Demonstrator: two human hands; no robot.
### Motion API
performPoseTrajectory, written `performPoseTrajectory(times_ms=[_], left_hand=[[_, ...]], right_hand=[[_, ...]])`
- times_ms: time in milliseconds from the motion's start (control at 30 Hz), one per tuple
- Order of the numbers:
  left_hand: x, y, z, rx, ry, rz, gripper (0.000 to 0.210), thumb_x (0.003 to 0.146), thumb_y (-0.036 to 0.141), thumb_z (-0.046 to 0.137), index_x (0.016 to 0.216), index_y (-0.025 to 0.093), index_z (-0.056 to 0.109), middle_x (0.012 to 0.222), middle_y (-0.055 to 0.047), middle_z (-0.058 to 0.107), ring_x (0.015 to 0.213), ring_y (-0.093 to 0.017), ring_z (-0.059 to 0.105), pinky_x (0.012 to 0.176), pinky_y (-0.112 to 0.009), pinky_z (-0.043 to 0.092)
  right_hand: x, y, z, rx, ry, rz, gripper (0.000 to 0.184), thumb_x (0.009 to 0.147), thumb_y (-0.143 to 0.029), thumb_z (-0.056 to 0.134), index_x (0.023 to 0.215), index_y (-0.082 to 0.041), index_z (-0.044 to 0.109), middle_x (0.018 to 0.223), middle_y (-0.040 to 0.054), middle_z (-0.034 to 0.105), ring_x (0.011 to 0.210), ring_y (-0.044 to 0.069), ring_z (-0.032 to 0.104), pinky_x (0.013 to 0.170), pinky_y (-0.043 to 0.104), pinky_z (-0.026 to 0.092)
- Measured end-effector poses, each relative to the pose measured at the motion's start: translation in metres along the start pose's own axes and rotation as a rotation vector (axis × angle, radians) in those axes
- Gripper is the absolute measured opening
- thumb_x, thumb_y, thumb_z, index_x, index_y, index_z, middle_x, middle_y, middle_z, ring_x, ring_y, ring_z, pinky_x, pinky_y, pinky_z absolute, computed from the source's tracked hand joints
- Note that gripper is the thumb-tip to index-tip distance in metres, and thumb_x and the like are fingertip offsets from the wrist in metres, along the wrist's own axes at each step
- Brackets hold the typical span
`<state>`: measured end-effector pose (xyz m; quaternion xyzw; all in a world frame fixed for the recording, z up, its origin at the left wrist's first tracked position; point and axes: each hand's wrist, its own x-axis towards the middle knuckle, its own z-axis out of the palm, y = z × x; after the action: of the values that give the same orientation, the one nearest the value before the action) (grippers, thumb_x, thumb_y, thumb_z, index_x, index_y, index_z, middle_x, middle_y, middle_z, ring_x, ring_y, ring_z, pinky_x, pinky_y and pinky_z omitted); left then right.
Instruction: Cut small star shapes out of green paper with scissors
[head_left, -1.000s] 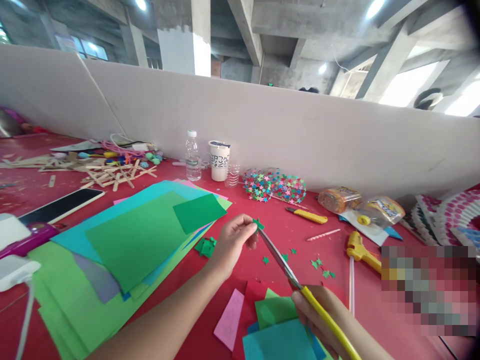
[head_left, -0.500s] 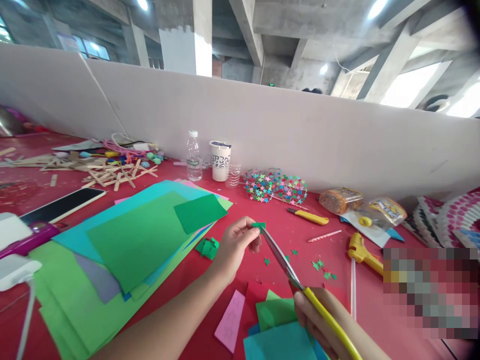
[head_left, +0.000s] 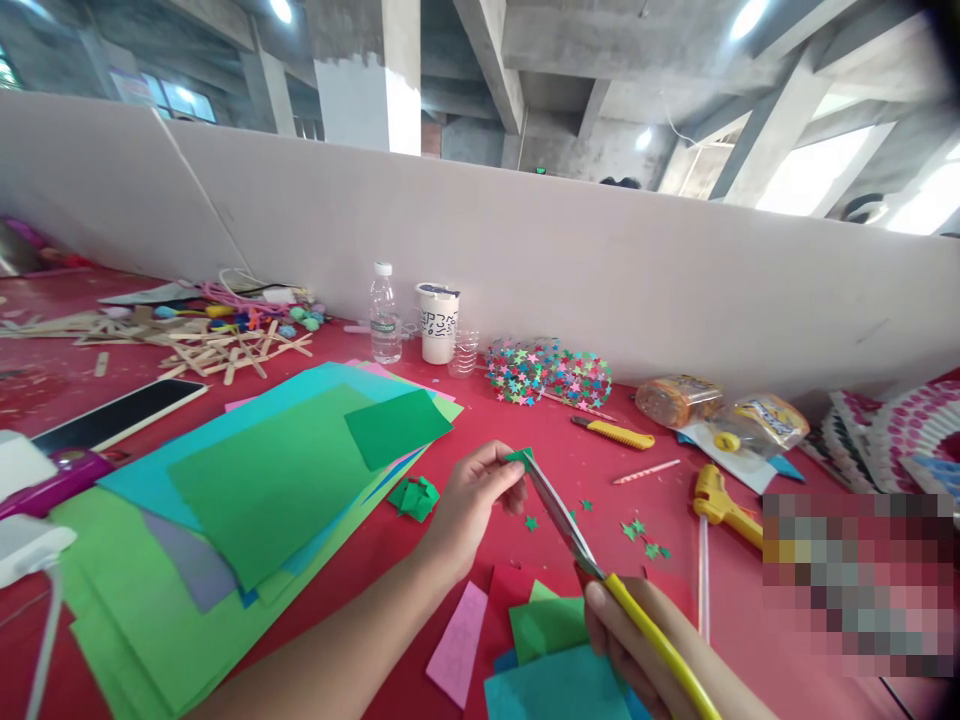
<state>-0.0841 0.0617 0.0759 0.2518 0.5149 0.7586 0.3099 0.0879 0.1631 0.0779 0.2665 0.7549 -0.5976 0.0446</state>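
Between the fingertips of my left hand [head_left: 480,490] is a small piece of green paper [head_left: 519,455]. My right hand [head_left: 630,640] grips a pair of scissors [head_left: 555,510] with yellow handles, and the blade tips meet the paper's right edge. Several cut green stars [head_left: 634,528] lie on the red table to the right, under and beyond the blades. A crumpled bit of green paper [head_left: 414,498] rests left of my left hand. Below the scissors are coloured paper pieces, including a blue-green sheet [head_left: 551,685] and a pink strip [head_left: 457,645].
Large coloured sheets [head_left: 262,480] spread on the left, near a phone [head_left: 120,415]. A water bottle [head_left: 385,315], a white cup [head_left: 438,322] and star-covered shapes [head_left: 544,372] stand at the back. To the right lie a yellow utility knife [head_left: 615,432] and a glue gun [head_left: 720,500].
The scissor tips are slightly farther into the green paper's edge, and the paper has tilted a little. Otherwise the view has only shifted slightly.
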Motion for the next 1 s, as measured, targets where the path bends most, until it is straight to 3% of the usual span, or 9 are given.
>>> performPoseTrajectory(times_ms=[600, 800, 1000], left_hand=[[-0.0021, -0.0038, 0.0016, -0.103, -0.004, -0.016, 0.013, 0.079, 0.026, 0.057, 0.070, 0.018, 0.055, 0.059, 0.002, 0.057, 0.054, -0.008, 0.051, 0.054, -0.020, 0.038], [-0.0030, -0.0018, 0.0024, -0.082, -0.051, -0.005, 0.013, 0.082, 0.024, 0.055, 0.071, 0.017, 0.054, 0.060, 0.002, 0.056, 0.053, -0.008, 0.050, 0.054, -0.020, 0.038], [-0.0028, -0.0013, 0.0029, -0.061, -0.057, -0.011, 0.013, 0.082, 0.023, 0.054, 0.071, 0.016, 0.055, 0.059, 0.002, 0.056, 0.053, -0.007, 0.049, 0.053, -0.020, 0.037]], right_hand=[[0.0027, -0.0010, 0.0011, -0.255, 0.062, -0.037, 0.062, 0.077, -0.078, 0.031, 0.056, -0.020, 0.043, 0.035, -0.0066, 0.029, 0.041, 0.009, 0.031, 0.037, 0.019, 0.018], [0.0008, 0.0007, 0.0032, -0.159, 0.059, -0.027, 0.066, 0.073, -0.082, 0.028, 0.062, -0.019, 0.045, 0.033, -0.0088, 0.031, 0.031, 0.006, 0.028, 0.034, 0.020, 0.019], [0.0016, -0.0015, 0.0014, -0.240, 0.066, -0.044, 0.068, 0.071, -0.084, 0.025, 0.058, -0.020, 0.043, 0.032, -0.0072, 0.032, 0.032, 0.008, 0.032, 0.034, 0.021, 0.020]])
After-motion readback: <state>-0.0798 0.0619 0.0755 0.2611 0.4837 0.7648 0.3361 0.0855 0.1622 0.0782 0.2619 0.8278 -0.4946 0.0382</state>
